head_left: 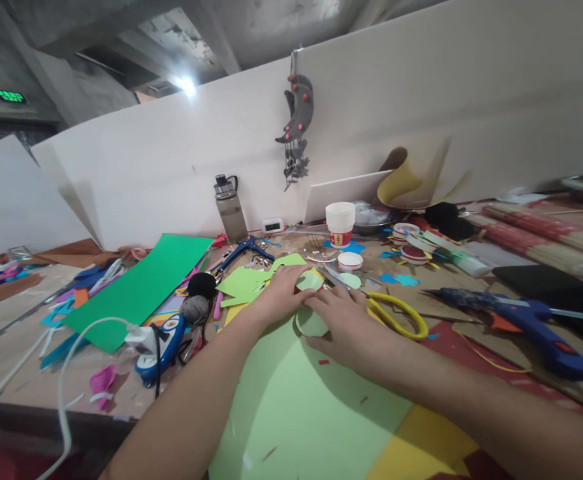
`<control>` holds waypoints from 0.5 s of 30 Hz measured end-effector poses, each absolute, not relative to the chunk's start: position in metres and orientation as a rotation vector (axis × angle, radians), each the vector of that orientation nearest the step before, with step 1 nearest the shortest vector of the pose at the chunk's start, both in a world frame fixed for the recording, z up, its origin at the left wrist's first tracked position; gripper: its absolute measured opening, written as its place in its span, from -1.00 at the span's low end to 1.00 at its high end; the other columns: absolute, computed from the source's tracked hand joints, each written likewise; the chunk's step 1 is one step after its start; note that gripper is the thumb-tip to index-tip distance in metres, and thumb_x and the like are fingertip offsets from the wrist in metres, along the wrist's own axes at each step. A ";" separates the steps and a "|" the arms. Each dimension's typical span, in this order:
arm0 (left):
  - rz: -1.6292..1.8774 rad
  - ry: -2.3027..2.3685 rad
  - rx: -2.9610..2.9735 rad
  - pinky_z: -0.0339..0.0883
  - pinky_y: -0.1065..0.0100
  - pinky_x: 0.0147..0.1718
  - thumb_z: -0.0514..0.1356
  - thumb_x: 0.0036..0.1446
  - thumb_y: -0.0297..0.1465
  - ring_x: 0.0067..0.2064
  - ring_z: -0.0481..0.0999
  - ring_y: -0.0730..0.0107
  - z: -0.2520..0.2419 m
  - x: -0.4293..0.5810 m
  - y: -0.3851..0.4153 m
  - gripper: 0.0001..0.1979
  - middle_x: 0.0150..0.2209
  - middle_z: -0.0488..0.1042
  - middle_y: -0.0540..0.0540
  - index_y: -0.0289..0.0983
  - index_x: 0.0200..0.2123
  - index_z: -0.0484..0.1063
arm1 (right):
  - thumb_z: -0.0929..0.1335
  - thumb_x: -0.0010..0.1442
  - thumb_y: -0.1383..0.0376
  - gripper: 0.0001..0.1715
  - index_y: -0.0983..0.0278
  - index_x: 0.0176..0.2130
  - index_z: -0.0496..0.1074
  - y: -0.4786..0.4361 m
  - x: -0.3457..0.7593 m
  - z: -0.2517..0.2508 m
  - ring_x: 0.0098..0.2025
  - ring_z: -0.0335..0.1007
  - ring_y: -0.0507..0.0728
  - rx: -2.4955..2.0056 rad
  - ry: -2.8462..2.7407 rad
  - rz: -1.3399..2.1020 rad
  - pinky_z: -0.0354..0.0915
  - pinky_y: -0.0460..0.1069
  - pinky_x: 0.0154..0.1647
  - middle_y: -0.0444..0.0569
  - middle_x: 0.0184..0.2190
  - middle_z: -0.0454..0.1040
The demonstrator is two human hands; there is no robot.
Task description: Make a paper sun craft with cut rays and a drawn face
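My left hand (pixel 285 293) has its fingers curled at a small light green disc (pixel 309 281) with a bit of red along its edge. My right hand (pixel 342 323) comes from the other side, its fingers bent around a second light green round piece (pixel 311 323). The two hands almost meet, and the fingertips partly hide both pieces. Under them lies a large light green sheet (pixel 291 407). Just beyond my right hand are scissors with yellow handles (pixel 401 319), their blades partly hidden behind the fingers.
A blue glue gun (pixel 536 327) lies at right. Stacked paper cups (pixel 340 223), a cut white cup piece (pixel 350 261) and a bottle (pixel 231 210) stand at the back. Left are a green sheet (pixel 146 287), a blue power strip (pixel 161 350), a white cable (pixel 61 393) and pompoms (pixel 201 285).
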State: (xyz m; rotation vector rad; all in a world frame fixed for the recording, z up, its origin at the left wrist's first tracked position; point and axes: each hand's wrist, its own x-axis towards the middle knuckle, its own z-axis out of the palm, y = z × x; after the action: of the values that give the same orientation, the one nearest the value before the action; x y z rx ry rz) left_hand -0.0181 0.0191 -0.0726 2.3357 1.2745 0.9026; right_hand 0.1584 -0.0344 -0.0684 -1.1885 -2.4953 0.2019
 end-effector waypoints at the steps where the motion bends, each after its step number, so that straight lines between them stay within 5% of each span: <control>1: 0.889 1.274 2.346 0.08 0.05 0.14 0.22 0.06 -0.24 0.14 0.27 0.08 -0.074 -0.018 0.020 -0.48 0.09 0.39 -0.17 -0.15 0.12 0.32 | 0.41 0.01 0.17 -0.45 0.23 0.01 0.38 -0.034 0.159 -0.067 0.03 0.17 0.39 -1.184 -2.496 0.229 0.08 0.25 -0.03 0.10 0.03 0.40; 10: 0.752 1.321 2.370 0.05 0.01 0.15 0.23 0.02 -0.30 0.12 0.27 0.08 -0.076 -0.016 0.025 -0.50 0.10 0.39 -0.18 -0.16 0.08 0.37 | 0.43 -0.09 0.35 -0.25 0.14 0.12 0.31 -0.036 0.162 -0.057 0.16 0.14 0.33 -1.071 -2.477 0.549 0.09 0.25 0.11 0.04 0.11 0.34; 15: 0.989 1.338 2.202 0.05 0.04 0.14 0.27 -0.01 -0.21 0.13 0.26 0.06 -0.065 -0.018 0.026 -0.55 0.07 0.40 -0.21 -0.17 -0.01 0.44 | 0.45 -0.07 0.31 -0.39 0.12 0.02 0.40 -0.028 0.175 -0.027 -0.11 0.40 0.22 -1.110 -2.262 0.901 0.34 0.09 -0.14 -0.02 -0.14 0.48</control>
State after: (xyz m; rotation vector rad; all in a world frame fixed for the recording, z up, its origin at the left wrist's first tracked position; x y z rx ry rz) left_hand -0.0184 0.0263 -0.0647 2.2022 1.3384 0.9894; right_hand 0.1746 -0.0281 -0.0266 -1.1098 -2.2621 0.9014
